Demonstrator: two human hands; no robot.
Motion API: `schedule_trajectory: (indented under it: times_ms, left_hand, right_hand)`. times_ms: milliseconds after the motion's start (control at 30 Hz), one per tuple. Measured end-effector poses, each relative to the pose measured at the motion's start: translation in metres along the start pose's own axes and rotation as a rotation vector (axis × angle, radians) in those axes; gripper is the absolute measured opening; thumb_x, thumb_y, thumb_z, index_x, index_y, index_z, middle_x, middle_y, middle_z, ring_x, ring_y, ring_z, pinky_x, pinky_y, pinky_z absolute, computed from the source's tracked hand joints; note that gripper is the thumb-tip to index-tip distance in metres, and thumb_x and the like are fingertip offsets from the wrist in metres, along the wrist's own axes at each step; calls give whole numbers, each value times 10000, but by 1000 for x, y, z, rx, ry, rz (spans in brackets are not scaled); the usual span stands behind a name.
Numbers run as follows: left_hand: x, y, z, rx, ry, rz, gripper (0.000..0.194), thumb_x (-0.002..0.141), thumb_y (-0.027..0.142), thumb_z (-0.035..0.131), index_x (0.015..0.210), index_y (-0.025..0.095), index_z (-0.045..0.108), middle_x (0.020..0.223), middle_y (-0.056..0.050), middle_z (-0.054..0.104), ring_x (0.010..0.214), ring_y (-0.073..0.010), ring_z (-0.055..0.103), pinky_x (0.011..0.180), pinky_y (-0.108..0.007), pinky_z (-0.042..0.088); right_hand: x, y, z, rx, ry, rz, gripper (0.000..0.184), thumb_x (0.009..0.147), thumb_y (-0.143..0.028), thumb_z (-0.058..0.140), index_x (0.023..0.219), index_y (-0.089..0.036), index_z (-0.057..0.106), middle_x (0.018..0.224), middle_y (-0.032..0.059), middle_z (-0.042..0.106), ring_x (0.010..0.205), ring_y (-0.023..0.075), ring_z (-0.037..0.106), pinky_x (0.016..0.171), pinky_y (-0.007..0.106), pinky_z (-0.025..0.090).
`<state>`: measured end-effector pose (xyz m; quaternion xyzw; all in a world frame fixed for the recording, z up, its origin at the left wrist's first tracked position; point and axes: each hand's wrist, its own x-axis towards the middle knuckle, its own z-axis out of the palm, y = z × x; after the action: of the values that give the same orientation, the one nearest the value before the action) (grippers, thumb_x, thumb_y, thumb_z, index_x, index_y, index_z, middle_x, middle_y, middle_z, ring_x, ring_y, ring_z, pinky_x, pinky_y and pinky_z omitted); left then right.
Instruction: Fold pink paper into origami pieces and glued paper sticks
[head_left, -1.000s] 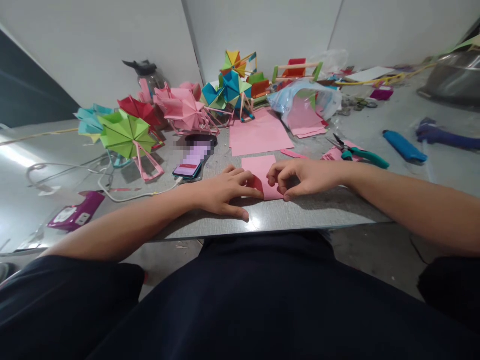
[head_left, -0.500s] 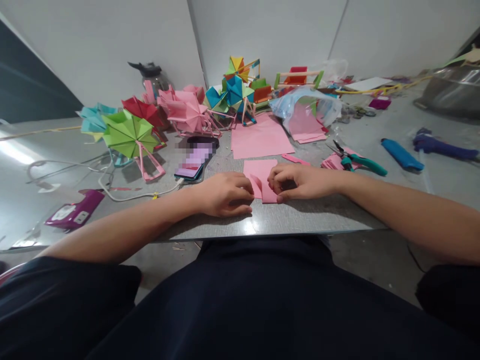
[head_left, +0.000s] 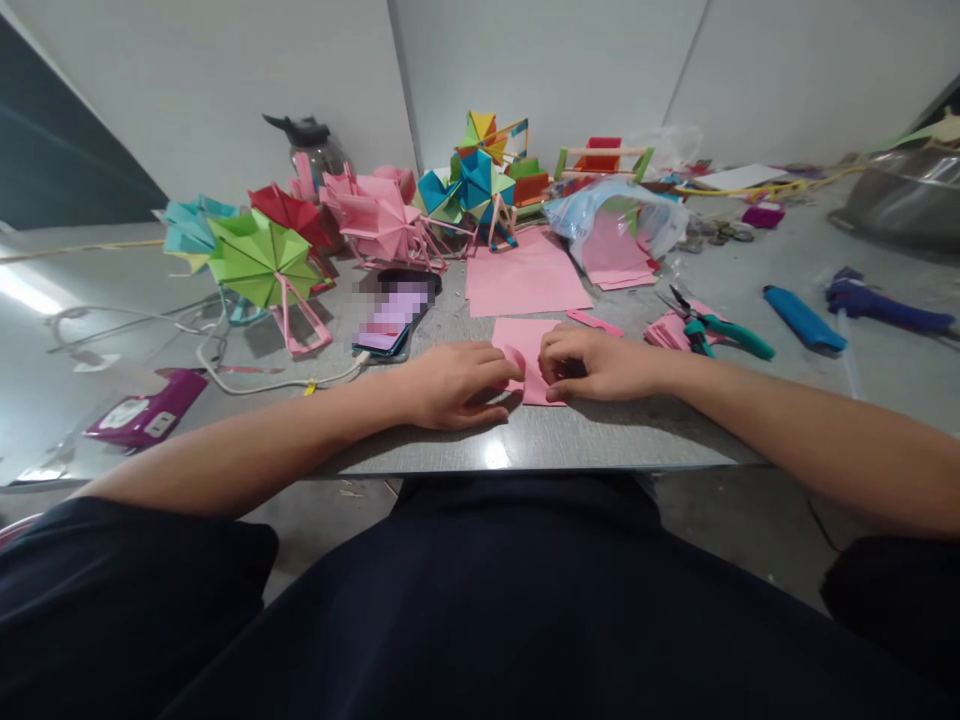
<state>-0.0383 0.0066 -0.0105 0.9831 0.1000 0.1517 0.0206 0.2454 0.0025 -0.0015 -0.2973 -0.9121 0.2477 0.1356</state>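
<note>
A small sheet of pink paper (head_left: 529, 335) lies near the table's front edge, with a flap curling up on its left part. My left hand (head_left: 461, 384) rests at its left side. Its fingertips touch the curled flap, while the thumb stays apart on the table. At the right part of the sheet is my right hand (head_left: 581, 362), with curled fingers on the paper and the thumb at its lower edge. Just above the right hand lies a pink cutter-like tool (head_left: 595, 322). Larger pink sheets (head_left: 525, 275) are behind the small one.
To the left are a phone (head_left: 394, 315) on a white cable, folded paper wheels (head_left: 262, 258) and a purple power block (head_left: 150, 410). To the right lie green-handled pliers (head_left: 724, 330), a blue roll-shaped object (head_left: 804, 318) and a glue gun (head_left: 889, 302). A plastic bag (head_left: 615, 215) holds pink paper.
My left hand has moved slightly right onto the paper's flap, which now curls up more at its fingertips. My right hand keeps nearly the same place. The view has shifted a little.
</note>
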Motion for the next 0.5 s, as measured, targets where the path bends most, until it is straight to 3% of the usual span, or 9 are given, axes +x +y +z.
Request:
schedule_trajectory:
  times_ms: [100, 267, 500]
  left_hand:
    - [0, 2, -2, 53, -42, 37, 408, 1038, 405, 627, 1400, 217, 649, 1154, -140, 696, 953, -262, 656, 870, -386, 525]
    - [0, 2, -5, 90, -98, 64, 379, 1051, 407, 603, 1402, 291, 685, 1143, -123, 655, 909, -249, 607, 896, -405, 512]
    - [-1, 0, -6, 83, -123, 65, 395, 1063, 426, 570, 1428, 318, 672, 1184, -128, 657, 943, -257, 600, 933, -423, 510]
  right_hand:
    - [0, 0, 0, 6, 3, 29, 246, 905, -414, 741, 810, -229, 611, 876, 41, 634, 865, 216, 562, 781, 374, 443]
    - [2, 2, 3, -4, 35, 42, 213, 915, -387, 727, 821, -232, 615, 900, 49, 659, 876, 218, 581, 797, 379, 458]
    - [11, 8, 14, -24, 180, 79, 171, 890, -332, 729, 827, -224, 612, 809, 25, 644, 755, 183, 560, 685, 340, 433]
